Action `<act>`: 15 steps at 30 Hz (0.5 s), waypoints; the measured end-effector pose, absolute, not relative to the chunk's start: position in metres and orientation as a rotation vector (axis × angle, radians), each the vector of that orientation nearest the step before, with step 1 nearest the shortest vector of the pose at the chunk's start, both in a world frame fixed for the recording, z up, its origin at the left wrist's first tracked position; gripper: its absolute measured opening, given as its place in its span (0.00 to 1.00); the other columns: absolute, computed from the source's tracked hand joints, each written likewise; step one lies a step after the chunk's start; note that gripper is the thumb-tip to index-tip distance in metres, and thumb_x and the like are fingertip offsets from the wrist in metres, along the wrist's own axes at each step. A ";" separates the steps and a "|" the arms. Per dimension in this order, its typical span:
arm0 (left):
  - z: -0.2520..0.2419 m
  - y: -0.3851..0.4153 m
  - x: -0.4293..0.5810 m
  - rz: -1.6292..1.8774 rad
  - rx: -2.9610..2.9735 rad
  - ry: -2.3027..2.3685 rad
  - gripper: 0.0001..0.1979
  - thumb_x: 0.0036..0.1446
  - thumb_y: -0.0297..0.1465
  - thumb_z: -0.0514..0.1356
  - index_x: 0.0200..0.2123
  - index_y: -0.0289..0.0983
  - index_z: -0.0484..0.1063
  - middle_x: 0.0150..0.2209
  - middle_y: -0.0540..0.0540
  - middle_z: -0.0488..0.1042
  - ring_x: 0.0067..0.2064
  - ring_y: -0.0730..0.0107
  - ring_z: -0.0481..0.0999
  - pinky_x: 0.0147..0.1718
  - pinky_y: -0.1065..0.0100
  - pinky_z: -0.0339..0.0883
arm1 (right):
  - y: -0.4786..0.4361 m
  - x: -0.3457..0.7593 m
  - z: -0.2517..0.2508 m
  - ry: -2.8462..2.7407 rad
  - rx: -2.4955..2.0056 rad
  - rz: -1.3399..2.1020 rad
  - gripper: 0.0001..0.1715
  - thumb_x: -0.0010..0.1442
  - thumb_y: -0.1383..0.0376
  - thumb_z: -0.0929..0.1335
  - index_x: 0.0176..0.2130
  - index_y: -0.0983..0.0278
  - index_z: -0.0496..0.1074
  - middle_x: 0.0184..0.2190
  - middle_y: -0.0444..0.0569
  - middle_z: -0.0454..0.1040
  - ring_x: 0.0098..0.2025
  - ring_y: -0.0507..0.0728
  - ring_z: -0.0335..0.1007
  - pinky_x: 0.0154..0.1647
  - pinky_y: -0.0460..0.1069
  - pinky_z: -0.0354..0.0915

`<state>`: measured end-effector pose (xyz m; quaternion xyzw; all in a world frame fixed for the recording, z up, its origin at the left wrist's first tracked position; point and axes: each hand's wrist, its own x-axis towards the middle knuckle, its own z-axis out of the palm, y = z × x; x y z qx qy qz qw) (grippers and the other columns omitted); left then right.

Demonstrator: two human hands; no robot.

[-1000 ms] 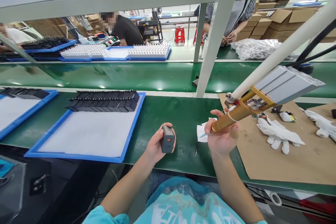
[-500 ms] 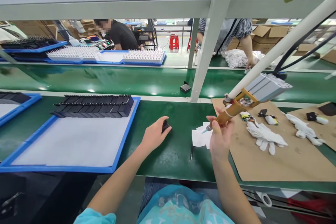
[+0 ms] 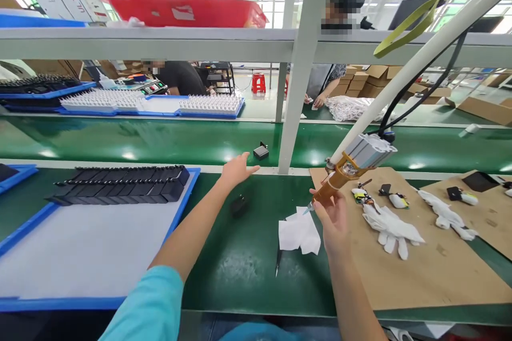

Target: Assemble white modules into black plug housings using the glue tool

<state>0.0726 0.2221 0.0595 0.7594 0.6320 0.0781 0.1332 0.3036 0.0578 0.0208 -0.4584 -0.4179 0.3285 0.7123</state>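
Note:
My left hand [image 3: 237, 169] is stretched forward with its fingers out and empty, near the white edge of the green belt. A small black charger [image 3: 261, 152] lies on the far belt just beyond its fingertips. Another dark charger [image 3: 239, 205] lies on the near green table under my forearm. My right hand [image 3: 335, 214] grips a gold-coloured dispensing tool [image 3: 334, 181] that hangs from a white pole [image 3: 416, 60]; its fine tip points down-left above crumpled white paper [image 3: 299, 233].
A blue-rimmed tray [image 3: 178, 210] with rows of black chargers [image 3: 120, 184] lies at left. Cardboard sheet [image 3: 408, 272] at right carries white gloves [image 3: 390, 224] and small parts. A thin dark tool [image 3: 277, 261] lies by the paper. A grey post [image 3: 298, 85] stands ahead. Other people work beyond the belt.
My left hand let go of the dark charger on the table and reached forward toward the far belt. My view tilted up. The right hand keeps hold of the tool.

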 end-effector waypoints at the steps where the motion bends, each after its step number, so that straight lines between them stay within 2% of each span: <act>1: 0.061 0.242 0.081 0.217 2.210 1.835 0.36 0.59 0.49 0.54 0.64 0.36 0.54 0.61 0.32 0.65 0.60 0.45 0.64 0.51 0.57 0.63 | 0.056 0.304 0.019 -0.931 -1.020 0.736 0.28 0.55 0.59 0.72 0.53 0.54 0.63 0.53 0.52 0.71 0.52 0.61 0.71 0.51 0.58 0.65; 4: 0.055 0.291 0.107 0.176 2.214 1.836 0.33 0.58 0.46 0.59 0.61 0.35 0.59 0.61 0.32 0.63 0.63 0.44 0.58 0.54 0.54 0.61 | 0.053 0.302 0.016 -0.955 -1.028 0.745 0.27 0.57 0.59 0.71 0.54 0.55 0.62 0.47 0.52 0.75 0.52 0.61 0.71 0.52 0.60 0.64; 8: 0.043 0.323 0.121 0.156 2.155 1.859 0.23 0.61 0.41 0.59 0.55 0.35 0.65 0.57 0.38 0.66 0.58 0.52 0.66 0.54 0.47 0.62 | 0.050 0.300 0.018 -0.976 -1.038 0.748 0.27 0.57 0.59 0.71 0.54 0.55 0.63 0.46 0.52 0.76 0.51 0.62 0.71 0.53 0.60 0.64; 12: 0.040 0.329 0.111 0.216 2.054 1.796 0.18 0.62 0.37 0.59 0.52 0.35 0.68 0.53 0.41 0.69 0.52 0.58 0.71 0.50 0.51 0.68 | 0.048 0.299 0.021 -0.991 -1.051 0.733 0.26 0.57 0.58 0.70 0.54 0.55 0.64 0.47 0.52 0.75 0.51 0.62 0.71 0.54 0.60 0.64; 15: 0.038 0.315 0.100 0.312 1.986 1.613 0.22 0.57 0.34 0.63 0.53 0.35 0.65 0.51 0.40 0.70 0.49 0.60 0.73 0.47 0.55 0.70 | 0.047 0.301 0.022 -1.023 -1.065 0.736 0.27 0.58 0.58 0.70 0.55 0.55 0.63 0.49 0.52 0.75 0.51 0.62 0.70 0.54 0.60 0.64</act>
